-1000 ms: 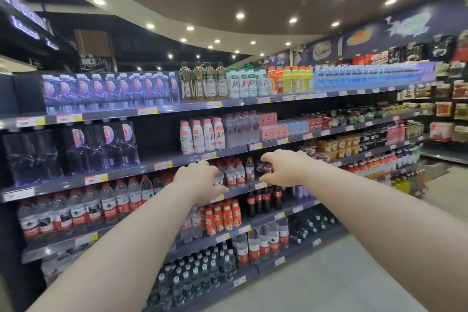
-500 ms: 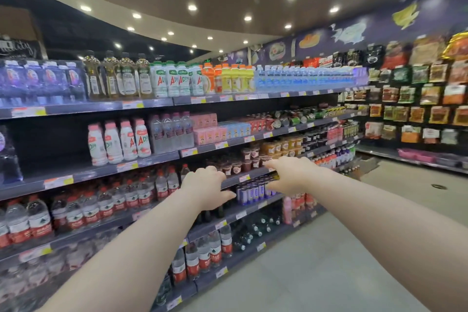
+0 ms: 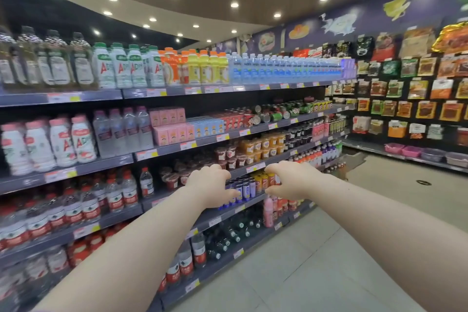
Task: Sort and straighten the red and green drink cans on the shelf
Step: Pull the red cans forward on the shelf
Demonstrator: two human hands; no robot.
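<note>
left hand: stretched out ahead at the height of the lower middle shelves, fingers loosely curled, thumb out, holds nothing
small purple cans: show in the gap between the two hands, on the level below the cup desserts; not the task's stock
red and green cans: on the second shelf from the top, right of the pink cartons, well above both hands and further along the aisle; several lie on their sides with round ends facing out, red and green look mixed in one run, more stand upright further right; blur hides the count
right hand: also out ahead, level with the left one, fingers drooping in a loose curl in front of small orange cans; nothing gripped as far as it shows
snack packs: far right wall, unrelated
done: nothing, judging by the tipped and mixed cans
left: reach the cans, stand the tipped ones up, group red with red and green with green, line the fronts up at the shelf edge
status: approach phase, sorting not begun
</note>
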